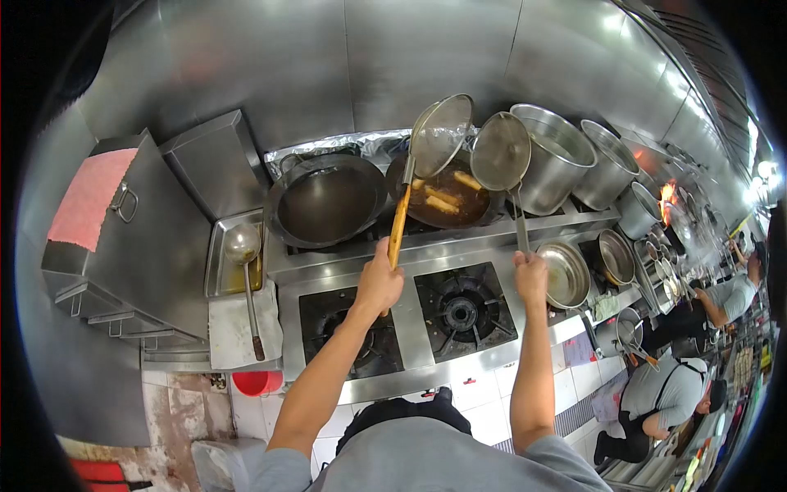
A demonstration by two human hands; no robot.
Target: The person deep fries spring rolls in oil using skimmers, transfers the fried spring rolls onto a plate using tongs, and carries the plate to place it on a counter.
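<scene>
My left hand (380, 280) is closed round the wooden handle of a large wire skimmer (443, 134), whose round mesh head is raised and tilted above the back of a wok. My right hand (531, 277) grips the metal handle of a mesh strainer (501, 152), held over the wok's right side. Below both tools, the wok (492, 211) holds dark oil with several golden, stick-shaped pieces of food (443, 202) in it. The two mesh heads are close together, and I cannot tell whether they touch.
Left of the oil wok sits another dark wok (328, 201). Tall metal pots (551, 176) stand to the right. Two gas burners (461, 313) lie in front. A ladle (248, 279) rests across a tray at left. Two people (664, 385) work at far right, near an open flame (668, 197).
</scene>
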